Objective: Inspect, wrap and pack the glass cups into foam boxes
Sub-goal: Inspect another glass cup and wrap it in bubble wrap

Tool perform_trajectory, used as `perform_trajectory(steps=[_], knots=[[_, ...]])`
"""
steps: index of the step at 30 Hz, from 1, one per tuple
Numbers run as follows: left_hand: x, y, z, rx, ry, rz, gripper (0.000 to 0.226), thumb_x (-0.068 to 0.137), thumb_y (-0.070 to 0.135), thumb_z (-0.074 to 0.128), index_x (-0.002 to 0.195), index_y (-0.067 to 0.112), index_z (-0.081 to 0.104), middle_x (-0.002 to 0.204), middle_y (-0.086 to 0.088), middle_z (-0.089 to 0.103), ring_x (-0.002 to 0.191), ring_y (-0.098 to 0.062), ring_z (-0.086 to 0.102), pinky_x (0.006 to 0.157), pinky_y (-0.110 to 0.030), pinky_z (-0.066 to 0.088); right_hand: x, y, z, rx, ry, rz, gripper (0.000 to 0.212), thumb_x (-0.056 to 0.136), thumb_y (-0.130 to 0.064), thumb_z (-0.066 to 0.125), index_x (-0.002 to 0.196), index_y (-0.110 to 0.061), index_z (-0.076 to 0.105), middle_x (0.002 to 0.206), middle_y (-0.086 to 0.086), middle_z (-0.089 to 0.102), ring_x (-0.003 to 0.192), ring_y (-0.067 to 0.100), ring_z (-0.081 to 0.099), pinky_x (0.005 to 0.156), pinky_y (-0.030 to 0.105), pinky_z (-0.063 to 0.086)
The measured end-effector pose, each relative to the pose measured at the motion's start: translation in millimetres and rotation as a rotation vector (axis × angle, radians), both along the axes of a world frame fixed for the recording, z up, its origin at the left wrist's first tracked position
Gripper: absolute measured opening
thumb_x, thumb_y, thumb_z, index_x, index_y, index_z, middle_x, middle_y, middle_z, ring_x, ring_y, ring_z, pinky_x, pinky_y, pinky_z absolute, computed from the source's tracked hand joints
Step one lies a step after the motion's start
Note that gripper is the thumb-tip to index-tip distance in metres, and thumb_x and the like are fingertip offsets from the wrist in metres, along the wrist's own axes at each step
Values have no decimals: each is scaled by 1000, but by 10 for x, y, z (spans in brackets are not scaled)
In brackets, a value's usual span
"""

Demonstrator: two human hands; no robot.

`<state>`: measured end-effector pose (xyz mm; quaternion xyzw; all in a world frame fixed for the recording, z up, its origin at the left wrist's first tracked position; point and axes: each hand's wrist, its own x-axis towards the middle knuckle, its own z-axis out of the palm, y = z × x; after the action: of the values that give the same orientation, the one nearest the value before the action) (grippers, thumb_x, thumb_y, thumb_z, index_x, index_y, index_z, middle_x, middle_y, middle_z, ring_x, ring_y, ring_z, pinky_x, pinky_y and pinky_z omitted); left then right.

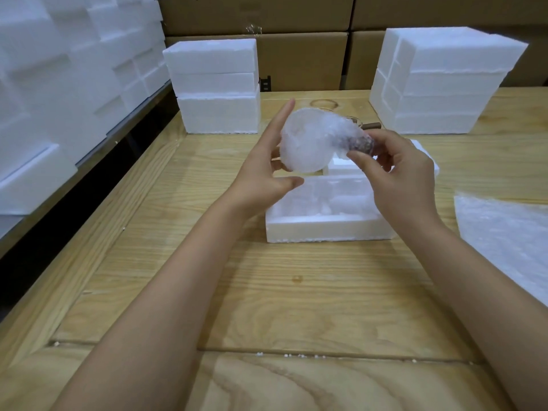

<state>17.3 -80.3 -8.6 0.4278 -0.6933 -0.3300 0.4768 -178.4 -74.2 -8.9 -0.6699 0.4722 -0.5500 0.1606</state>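
Above the middle of the desk (267, 292) hangs the wrapped cup (308, 140), a pale bundle with its dark handle end showing through the film on the right, directly over the open foam box (323, 229). The right hand (397, 179) pinches that handle end between thumb and curled fingers. The left hand (261, 173) is spread wide, its straight fingers laid along the bundle's left side and its thumb reaching underneath. The step in hand looks like closing the wrap before lowering the cup into a compartment. To do it well, the loose film should be gathered tight around the handle so nothing unwinds, with the left palm kept under the body as support, and the bundle turned to match the compartment's shape before it goes down. One compartment already seems to hold something pale, though I cannot tell what. Just behind the box lies a foam lid (341, 167). Spare wrap sheets (504, 232) lie at the desk's right edge, and foam stacks stand at the far left (216, 90) and far right (439, 84).
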Motion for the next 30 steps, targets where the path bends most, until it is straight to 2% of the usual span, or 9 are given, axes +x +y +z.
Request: perform_trajectory(steps=[4, 8, 11, 14, 16, 19, 23, 26, 30], knots=[[80, 19, 48, 35, 5, -48, 87, 82, 1, 70, 141, 50, 29, 132, -6, 56, 113, -33, 56, 96, -48, 50, -36, -28, 28, 71, 11, 9, 17, 91, -29, 61, 89, -45, 56, 68, -20, 50, 66, 1, 44, 62, 9, 33], [158, 23, 73, 70, -3, -73, 75, 80, 26, 74, 137, 57, 36, 125, -18, 58, 113, -43, 52, 100, -51, 47, -65, -74, 33, 166, 38, 20, 13, 95, -35, 54, 83, -32, 58, 67, -15, 48, 62, 3, 41, 60, 19, 34], [183, 12, 69, 73, -18, -73, 70, 78, 59, 68, 140, 48, 38, 119, -5, 54, 104, -22, 54, 100, -37, 50, -77, -88, 42, 202, 82, 17, 35, 98, -40, 46, 80, -13, 59, 66, -5, 47, 60, 5, 39, 59, 27, 32], [156, 15, 62, 49, -16, -59, 84, 65, 79, 53, 139, 40, 43, 127, 14, 58, 109, -8, 56, 91, -17, 48, -74, -89, 52, 256, 97, 8, 45, 99, -43, 41, 65, -14, 42, 61, -6, 38, 53, 3, 34, 55, 27, 28], [126, 9, 41, 36, 15, -60, 78, 68, 75, 48, 135, 36, 46, 115, 22, 61, 102, -3, 55, 89, -15, 48, -72, -100, 47, 299, 117, -19, 48, 99, -46, 37, 67, -10, 42, 63, -3, 40, 58, 7, 37, 57, 30, 30], [69, -14, -8, 48, 57, -22, 69, 73, 69, 43, 130, 30, 51, 116, 0, 63, 95, -17, 55, 87, -24, 50, -61, -105, 41, 344, 165, -35, 53, 100, -47, 33, 67, -8, 46, 65, -6, 46, 65, 13, 43, 71, 33, 32], [20, -32, -43, 82, 115, 7, 48, 92, 53, 34, 124, 28, 58, 94, 3, 59, 69, 0, 50, 71, -14, 46, -54, -120, 31, 391, 232, -63, 56, 101, -48, 27, 71, -11, 57, 69, -9, 52, 68, 2, 45, 91, 35, 27], [26, -43, -53, 118, 146, 13, 34, 104, 38, 27, 119, 36, 57, 101, 7, 61, 82, -3, 53, 73, -8, 44, -37, -123, 27, 388, 256, -71, 52, 101, -48, 24, 65, -23, 50, 70, -15, 53, 72, 1, 48, 90, 30, 18], [71, -25, -29, 121, 161, -31, 29, 100, 33, 41, 127, 31, 53, 123, 8, 58, 104, 0, 56, 87, -8, 43, -51, -136, 19, 352, 247, -31, 54, 101, -47, 29, 77, -4, 50, 79, 4, 54, 87, 27, 56, 91, 38, 31]])
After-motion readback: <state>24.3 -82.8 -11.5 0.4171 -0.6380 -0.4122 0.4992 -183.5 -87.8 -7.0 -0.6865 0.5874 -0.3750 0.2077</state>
